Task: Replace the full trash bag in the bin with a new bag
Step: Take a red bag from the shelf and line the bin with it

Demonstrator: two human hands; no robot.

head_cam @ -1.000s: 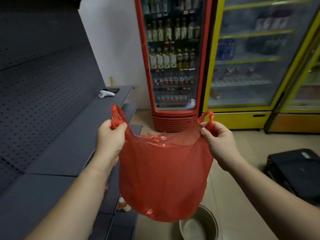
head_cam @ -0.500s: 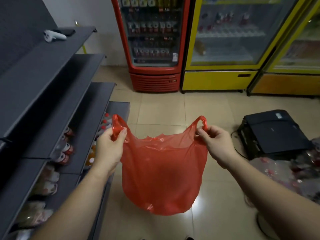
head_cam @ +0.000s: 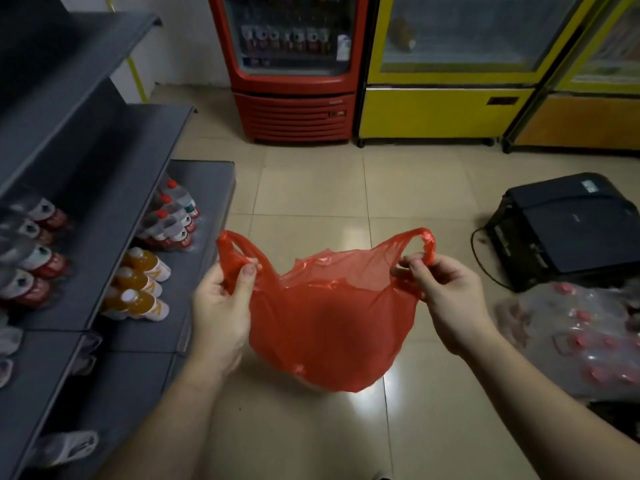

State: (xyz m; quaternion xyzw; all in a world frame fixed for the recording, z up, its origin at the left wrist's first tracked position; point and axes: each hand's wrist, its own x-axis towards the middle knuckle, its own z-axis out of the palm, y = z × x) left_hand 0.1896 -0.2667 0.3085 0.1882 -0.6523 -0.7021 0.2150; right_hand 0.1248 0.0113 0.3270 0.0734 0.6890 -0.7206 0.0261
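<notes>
A thin red plastic bag hangs spread between both hands over the tiled floor, its mouth slightly parted at the top. My left hand pinches the bag's left handle loop. My right hand grips the right handle loop, which sticks up above the fingers. The bin is out of view in this frame.
Grey shelves with bottled drinks run along the left. A red fridge and yellow fridges stand at the back. A black case and a shrink-wrapped bottle pack lie on the floor at right.
The view has tilted down from the fridges to the floor. The bag has come lower and closer to the floor, and the bin seen a second ago is no longer in view.
</notes>
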